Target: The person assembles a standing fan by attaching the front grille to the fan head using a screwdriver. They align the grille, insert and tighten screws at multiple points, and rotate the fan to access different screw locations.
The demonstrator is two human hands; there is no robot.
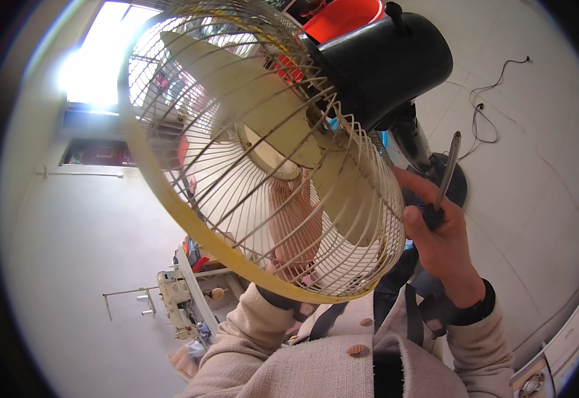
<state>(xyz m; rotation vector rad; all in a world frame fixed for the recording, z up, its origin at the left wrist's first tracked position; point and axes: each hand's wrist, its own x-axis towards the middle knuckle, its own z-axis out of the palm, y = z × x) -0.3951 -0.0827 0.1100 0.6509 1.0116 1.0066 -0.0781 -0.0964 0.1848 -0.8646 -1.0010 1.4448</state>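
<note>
A standing fan fills the middle of the head view. Its wire guard [342, 278] has a yellow rim [220, 249] and encloses cream blades [249, 93]. Behind the guard sits the black motor housing [385, 69], on a dark pole and round base. Through the wires I see my left hand [296, 222] against the guard's front, close to the centre disc; its fingertips are partly hidden. My right hand [445, 245] is closed round a screwdriver [448, 169], its shaft pointing up. The index finger of that hand reaches to the guard's back edge.
A red basin [346, 18] stands behind the motor housing. A black cord [478, 123] lies on the tiled floor at right. At lower left is a sewing machine [176, 302] on a table. A bright window [107, 53] shows at upper left, and white cabinets [574, 318] at lower right.
</note>
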